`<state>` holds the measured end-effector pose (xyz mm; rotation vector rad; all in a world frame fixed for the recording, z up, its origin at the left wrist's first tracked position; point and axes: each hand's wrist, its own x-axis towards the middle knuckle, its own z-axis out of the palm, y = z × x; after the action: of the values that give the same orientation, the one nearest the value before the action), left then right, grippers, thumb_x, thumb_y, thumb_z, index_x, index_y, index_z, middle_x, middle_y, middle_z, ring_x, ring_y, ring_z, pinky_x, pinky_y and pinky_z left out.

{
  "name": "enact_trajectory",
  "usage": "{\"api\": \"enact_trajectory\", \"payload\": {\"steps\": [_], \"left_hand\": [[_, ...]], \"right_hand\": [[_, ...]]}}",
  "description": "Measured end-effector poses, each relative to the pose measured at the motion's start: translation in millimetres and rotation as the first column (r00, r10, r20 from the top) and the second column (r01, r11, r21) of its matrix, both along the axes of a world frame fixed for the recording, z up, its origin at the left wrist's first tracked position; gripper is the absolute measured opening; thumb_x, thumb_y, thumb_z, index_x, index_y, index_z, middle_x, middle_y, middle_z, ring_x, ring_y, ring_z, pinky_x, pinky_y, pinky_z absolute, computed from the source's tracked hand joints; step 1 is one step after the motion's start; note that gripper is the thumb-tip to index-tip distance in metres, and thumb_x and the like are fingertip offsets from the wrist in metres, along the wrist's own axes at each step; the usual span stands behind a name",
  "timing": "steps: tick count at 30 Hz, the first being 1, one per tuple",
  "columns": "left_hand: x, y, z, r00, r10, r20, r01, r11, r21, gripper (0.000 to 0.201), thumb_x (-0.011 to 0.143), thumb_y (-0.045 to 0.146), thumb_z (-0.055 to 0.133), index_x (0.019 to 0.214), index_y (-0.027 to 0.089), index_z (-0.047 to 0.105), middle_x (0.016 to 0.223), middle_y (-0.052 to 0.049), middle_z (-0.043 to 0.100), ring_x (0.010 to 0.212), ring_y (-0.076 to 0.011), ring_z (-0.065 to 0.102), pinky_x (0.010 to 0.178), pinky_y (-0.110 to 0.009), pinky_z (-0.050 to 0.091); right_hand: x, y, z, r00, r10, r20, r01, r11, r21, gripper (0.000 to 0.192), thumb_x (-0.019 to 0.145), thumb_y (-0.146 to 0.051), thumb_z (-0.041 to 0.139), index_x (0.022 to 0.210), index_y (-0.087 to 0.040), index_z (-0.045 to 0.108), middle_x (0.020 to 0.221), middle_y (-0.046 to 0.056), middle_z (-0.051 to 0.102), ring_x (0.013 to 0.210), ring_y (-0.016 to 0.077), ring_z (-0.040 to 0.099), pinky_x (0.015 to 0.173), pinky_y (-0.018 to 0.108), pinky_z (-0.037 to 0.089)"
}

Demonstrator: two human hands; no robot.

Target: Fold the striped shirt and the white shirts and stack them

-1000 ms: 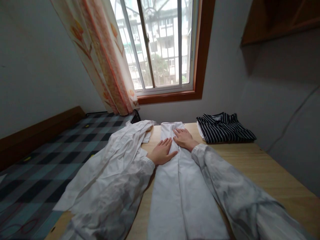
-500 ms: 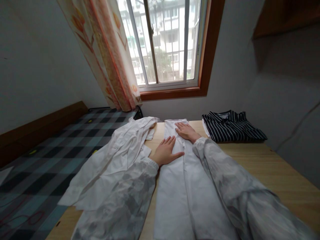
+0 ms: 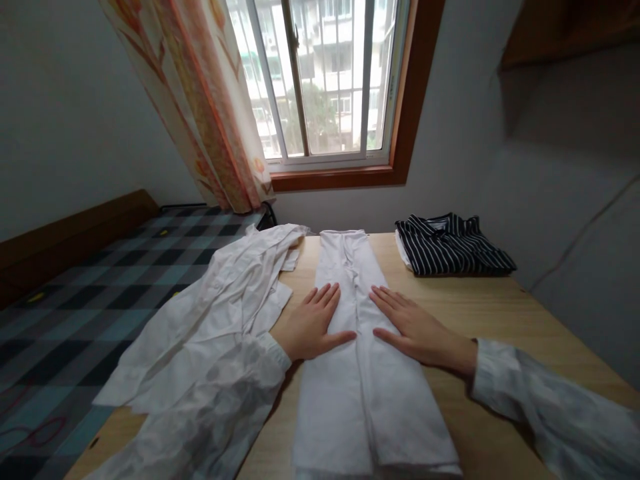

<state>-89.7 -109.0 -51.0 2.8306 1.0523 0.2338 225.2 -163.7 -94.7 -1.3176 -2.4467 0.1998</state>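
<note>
On the long white folded garment (image 3: 360,373) both hands lie flat, palms down, fingers (image 3: 325,297) stretched out and slightly spread — gripping nothing, only pressing the cloth. The left hand (image 3: 310,327) rests on the garment's left half, its thumb pointing toward the centre crease; the right hand (image 3: 415,327) rests on the right half, just across that crease, so the two hands sit near each other without touching. Both wrists end in pale grey-white mottled sleeves (image 3: 540,400).

The garment runs lengthwise down the middle of the light wooden worktop (image 3: 500,313), from the far edge to the near one. Just beside it on the left lies a crumpled white shirt (image 3: 220,320), spread loosely and hanging over the worktop's edge toward a bed covered in a dark blue-and-teal checked sheet (image 3: 100,287). At the far right corner — well apart from the hands — sits a folded black shirt with thin white stripes (image 3: 450,243). Behind, an orange-patterned curtain (image 3: 200,100) hangs by a wood-framed window (image 3: 330,80).
</note>
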Motion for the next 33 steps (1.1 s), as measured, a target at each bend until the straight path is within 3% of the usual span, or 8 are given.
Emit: {"api": "enact_trajectory", "payload": {"steps": [2,4,11,15,17,22,28,33], "left_hand": [[-1.6,-11.1,-1.1,1.0,-0.001,-0.006,0.001,1.0,-0.003,0.117,0.098,0.095,0.047,0.18,0.013,0.033,0.186,-0.023,0.03,0.174,-0.04,0.029,0.141,-0.055,0.022],[2.4,-11.0,-2.8,1.0,0.029,-0.012,-0.029,0.999,-0.021,0.12,0.096,0.098,0.047,0.18,0.013,0.033,0.186,-0.023,0.029,0.174,-0.041,0.028,0.141,-0.055,0.022],[27.2,34.9,-7.0,0.996,0.093,-0.003,-0.093,0.995,-0.028,0.115,0.1,0.094,0.044,0.176,0.008,0.039,0.186,-0.024,0.03,0.175,-0.0407,0.027,0.141,-0.055,0.023],[26.6,38.3,-4.3,0.996,0.082,0.027,-0.084,0.995,0.048,0.103,0.105,0.087,0.046,0.174,0.011,0.044,0.183,-0.024,0.038,0.172,-0.039,0.034,0.14,-0.056,0.026],[18.3,30.9,-0.4,0.999,0.021,0.029,-0.023,0.997,0.073,0.095,0.107,0.081,0.048,0.172,0.012,0.046,0.181,-0.023,0.041,0.171,-0.038,0.038,0.141,-0.057,0.026],[-20.3,7.6,13.5,0.965,-0.262,0.035,0.261,0.965,0.023,0.079,0.108,0.07,0.06,0.168,0.02,0.054,0.173,-0.019,0.056,0.159,-0.0371,0.054,0.135,-0.054,0.039],[-61.3,-8.7,26.8,0.917,-0.396,0.054,0.398,0.917,-0.039,0.065,0.105,0.054,0.069,0.163,0.025,0.06,0.17,-0.018,0.059,0.153,-0.0386,0.06,0.129,-0.054,0.048],[-77.2,-14.5,32.9,0.847,-0.53,0.044,0.531,0.845,-0.064,0.082,0.092,0.047,0.073,0.167,0.019,0.055,0.173,-0.021,0.055,0.157,-0.0421,0.057,0.128,-0.056,0.051]], "right_hand": [[3.2,-21.0,-3.7,1.0,-0.012,-0.01,0.013,1.0,0.027,0.085,0.115,-0.067,0.049,0.185,-0.025,0.025,0.188,0.012,0.03,0.174,0.0328,0.029,0.141,0.056,0.03],[2.4,-21.6,-5.0,0.999,-0.034,-0.01,0.034,0.999,0.035,0.088,0.114,-0.068,0.051,0.185,-0.024,0.024,0.187,0.014,0.031,0.174,0.035,0.031,0.14,0.058,0.032],[-6.2,38.9,1.4,0.994,-0.091,0.065,0.09,0.996,0.021,0.091,0.113,-0.073,0.044,0.183,-0.017,0.03,0.186,0.018,0.032,0.173,0.0353,0.031,0.14,0.057,0.031],[-3.2,51.6,7.2,0.992,-0.079,0.099,0.077,0.997,0.022,0.087,0.114,-0.071,0.044,0.183,-0.019,0.03,0.186,0.017,0.032,0.173,0.0355,0.031,0.14,0.061,0.029],[1.7,47.4,11.2,0.994,-0.051,0.101,0.049,0.999,0.023,0.084,0.114,-0.068,0.046,0.183,-0.021,0.032,0.186,0.016,0.033,0.173,0.0353,0.032,0.14,0.062,0.028],[21.1,15.7,20.8,0.996,0.084,0.015,-0.084,0.996,0.039,0.069,0.115,-0.056,0.053,0.176,-0.025,0.047,0.182,0.013,0.044,0.167,0.034,0.044,0.139,0.061,0.032],[44.6,-24.6,27.8,0.981,0.187,-0.056,-0.189,0.981,-0.038,0.056,0.112,-0.052,0.062,0.166,-0.037,0.063,0.178,0.006,0.051,0.163,0.035,0.05,0.137,0.062,0.037],[61.4,-40.0,34.8,0.955,0.289,-0.067,-0.294,0.953,-0.069,0.071,0.105,-0.059,0.073,0.171,-0.04,0.055,0.181,0.005,0.046,0.164,0.0363,0.049,0.139,0.063,0.031]]}}
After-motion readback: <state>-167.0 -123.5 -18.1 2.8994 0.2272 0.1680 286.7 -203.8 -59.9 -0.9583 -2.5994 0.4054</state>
